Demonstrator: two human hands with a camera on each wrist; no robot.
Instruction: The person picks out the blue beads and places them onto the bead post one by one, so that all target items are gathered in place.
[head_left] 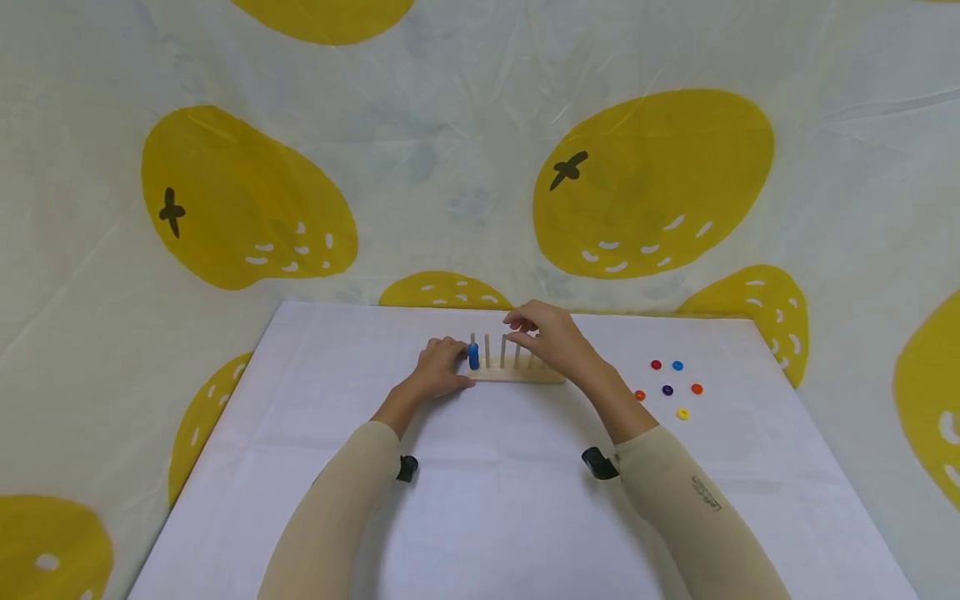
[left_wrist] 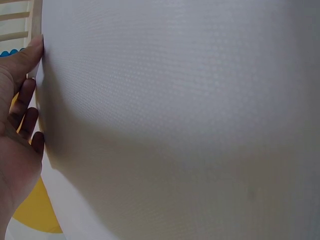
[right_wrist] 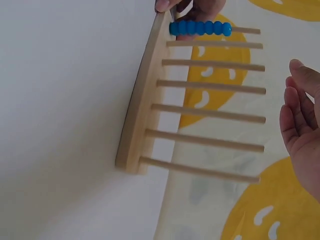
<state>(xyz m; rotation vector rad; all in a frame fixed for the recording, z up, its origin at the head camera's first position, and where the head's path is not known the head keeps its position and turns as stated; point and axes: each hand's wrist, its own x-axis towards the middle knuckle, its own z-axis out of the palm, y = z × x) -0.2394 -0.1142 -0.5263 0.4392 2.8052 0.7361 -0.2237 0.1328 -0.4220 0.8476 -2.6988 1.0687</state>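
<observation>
A wooden peg rack [head_left: 517,377] with a row of upright pegs stands toward the back of the white table. Several blue beads [right_wrist: 200,28] are stacked on the peg at its left end, with the peg's tip showing above them; the other pegs are bare. My left hand [head_left: 438,367] grips the left end of the base, its thumb [left_wrist: 30,55] along the front side and its fingers around the far side. Above the pegs hovers my right hand [head_left: 553,337], apart from the rack. Its fingers [right_wrist: 295,112] are loosely bent, with nothing visible between them and the thumb.
Right of the rack lie several loose beads, among them a red bead [head_left: 656,365], a blue bead [head_left: 677,365], a dark purple bead [head_left: 667,390] and a yellow bead [head_left: 682,414]. Behind the table [head_left: 495,517] hangs a cloth [head_left: 450,183] with yellow fruit shapes.
</observation>
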